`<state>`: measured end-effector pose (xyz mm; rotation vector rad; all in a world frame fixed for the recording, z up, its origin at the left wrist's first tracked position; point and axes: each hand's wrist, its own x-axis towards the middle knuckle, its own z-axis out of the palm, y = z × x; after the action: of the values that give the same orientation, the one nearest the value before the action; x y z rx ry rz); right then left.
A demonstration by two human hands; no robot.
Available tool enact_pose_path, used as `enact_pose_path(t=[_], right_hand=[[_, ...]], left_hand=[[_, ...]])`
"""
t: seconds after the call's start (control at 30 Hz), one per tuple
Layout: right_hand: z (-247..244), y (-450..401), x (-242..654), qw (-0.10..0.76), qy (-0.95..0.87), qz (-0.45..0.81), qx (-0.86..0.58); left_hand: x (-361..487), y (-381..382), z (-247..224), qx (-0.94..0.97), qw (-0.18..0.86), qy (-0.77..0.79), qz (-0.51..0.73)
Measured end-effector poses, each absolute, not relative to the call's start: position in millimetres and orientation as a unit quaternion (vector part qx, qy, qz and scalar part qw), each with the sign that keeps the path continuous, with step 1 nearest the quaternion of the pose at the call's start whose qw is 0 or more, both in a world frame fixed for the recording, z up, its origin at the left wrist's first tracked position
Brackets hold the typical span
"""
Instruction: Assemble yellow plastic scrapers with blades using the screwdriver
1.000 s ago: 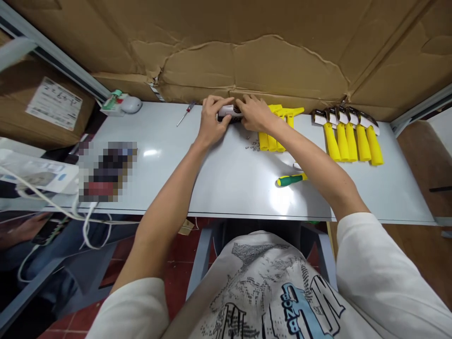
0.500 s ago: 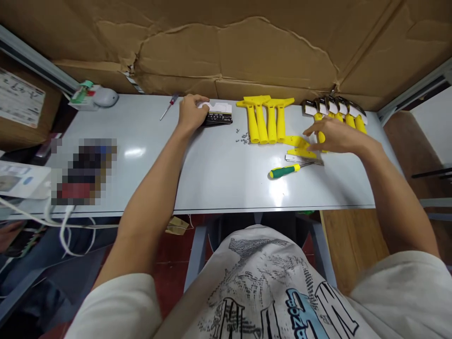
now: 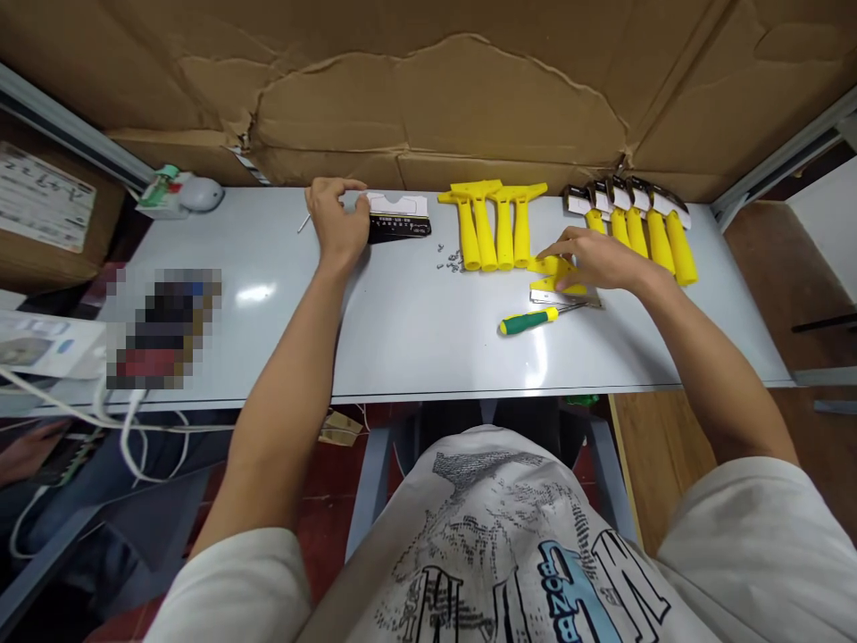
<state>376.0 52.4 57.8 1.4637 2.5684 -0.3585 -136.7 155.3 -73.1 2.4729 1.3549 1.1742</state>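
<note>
My left hand [image 3: 338, 223] is open at the left end of a black-and-white printed cardboard sleeve [image 3: 400, 225], thumb and index finger apart beside its edge. Behind that hand a thin screwdriver shaft [image 3: 303, 223] pokes out; its handle is hidden. My right hand [image 3: 593, 257] reaches over small yellow plastic plates [image 3: 553, 266], its fingers spread and the fingertips at the plates. Just below them lie flat metal blades [image 3: 545, 296]. A green-and-yellow screwdriver [image 3: 528, 321] rests in front, its tip by the blades.
Several yellow T-shaped scraper handles [image 3: 504, 232] stand in a row, with small screws [image 3: 453, 259] to their left. Scrapers with black-and-white sleeves [image 3: 646, 201] lie at the back right. White cables [image 3: 134, 438] hang at the left, near a person's hand [image 3: 30, 454].
My left hand has slid left, off the sleeve's top. My right hand has moved left and down to the small yellow plates. The camera view has shifted slightly.
</note>
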Motion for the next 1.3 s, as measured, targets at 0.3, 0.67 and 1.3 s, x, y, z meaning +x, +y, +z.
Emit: enact_pose_path(t=[0.3, 0.67, 1.3], right_hand=[[39.1, 102.4, 388.5, 0.031, 0.858, -0.073, 0.508], [66.9, 45.7, 392.2, 0.028, 0.875, -0.095, 0.473], [67.6, 9.3, 355.7, 0.194, 0.852, -0.023, 0.486]], left_hand=[[-119.8, 140.3, -82.1, 0.624, 0.024, 0.613, 0.483], [-27.2, 62.9, -17.9, 0.772, 0.030, 0.433, 0.464], [62.1, -28.6, 15.1, 0.972, 0.077, 0.211, 0.066]])
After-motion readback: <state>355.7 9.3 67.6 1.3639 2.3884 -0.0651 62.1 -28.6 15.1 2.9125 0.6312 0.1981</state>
